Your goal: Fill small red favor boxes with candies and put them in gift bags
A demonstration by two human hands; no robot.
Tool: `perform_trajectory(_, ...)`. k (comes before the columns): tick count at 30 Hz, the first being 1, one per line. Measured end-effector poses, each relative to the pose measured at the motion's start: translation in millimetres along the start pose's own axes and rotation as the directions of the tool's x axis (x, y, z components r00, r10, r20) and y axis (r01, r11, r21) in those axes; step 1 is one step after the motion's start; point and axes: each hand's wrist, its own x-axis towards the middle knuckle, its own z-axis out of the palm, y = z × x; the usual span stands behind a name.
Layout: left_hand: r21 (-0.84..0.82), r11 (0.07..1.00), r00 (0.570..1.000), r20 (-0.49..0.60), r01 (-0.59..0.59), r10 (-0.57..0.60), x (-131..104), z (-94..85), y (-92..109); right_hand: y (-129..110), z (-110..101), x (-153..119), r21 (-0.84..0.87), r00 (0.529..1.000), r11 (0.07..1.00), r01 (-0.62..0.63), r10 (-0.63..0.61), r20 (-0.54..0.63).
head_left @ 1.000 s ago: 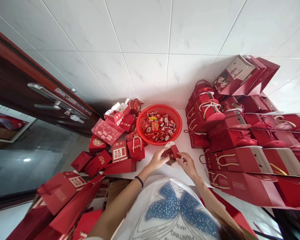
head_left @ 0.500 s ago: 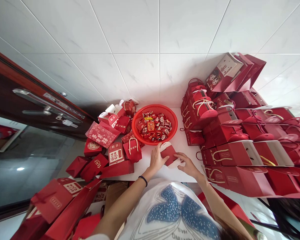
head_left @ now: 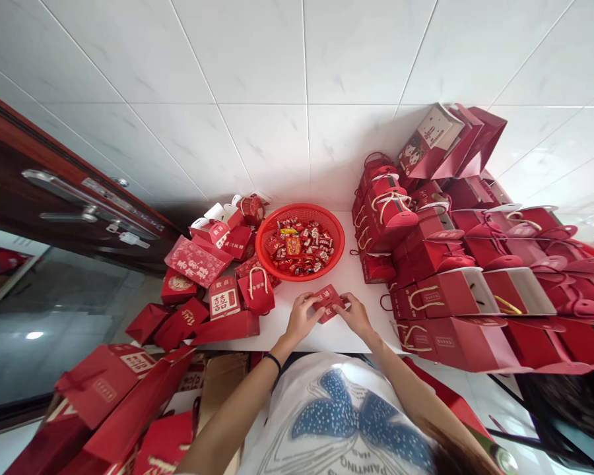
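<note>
A small red paper gift box (head_left: pixel 328 305) with gold lettering sits between my hands over the white tabletop, its top flaps folded in. My left hand (head_left: pixel 303 316) grips its left side, fingers along the far edge and thumb on the near face. My right hand (head_left: pixel 355 314) pinches the right side of the same box. Just beyond the box stands a round red plastic basket (head_left: pixel 300 274), filled with wrapped sweets (head_left: pixel 304 247) in mostly red wrappers with one yellow piece.
Left of the basket lies a loose heap of red boxes and bags (head_left: pixel 225 297). Tall stacked rows of red gift boxes (head_left: pixel 450 297) with rope handles fill the right side. Larger red bags (head_left: pixel 99 402) stand low at left, near a dark door (head_left: pixel 10 178). A tiled wall (head_left: pixel 257 138) rises behind.
The box's open white flaps are now folded down, and its lettered face shows. My hands have come closer together around it. The view has shifted slightly.
</note>
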Motion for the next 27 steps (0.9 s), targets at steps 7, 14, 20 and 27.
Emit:
perform_trajectory(7, -0.084, 0.986, 0.987, -0.064, 0.143, -0.148, 0, 15.1, 0, -30, 9, -19, -0.492, 0.997, 0.867, 0.077, -0.061, 0.048)
perform_trajectory(14, -0.102, 0.977, 0.982, -0.015, 0.188, -0.191, 16, 15.7, 12, -44, 10, -16, -0.602, 0.993, 0.79, 0.112, -0.068, 0.094)
perform_trajectory(20, -0.279, 0.951, 0.987, 0.126, 0.134, -0.102, 18, 0.2, 37, -38, -20, -12, -0.456, 0.988, 0.884, 0.107, -0.146, -0.053)
perform_trajectory(27, -0.475, 0.872, 0.992, 0.044, 0.122, -0.115, 32, -37.7, 58, -43, -109, -1, -0.368, 0.812, 0.93, -0.015, -0.203, -0.547)
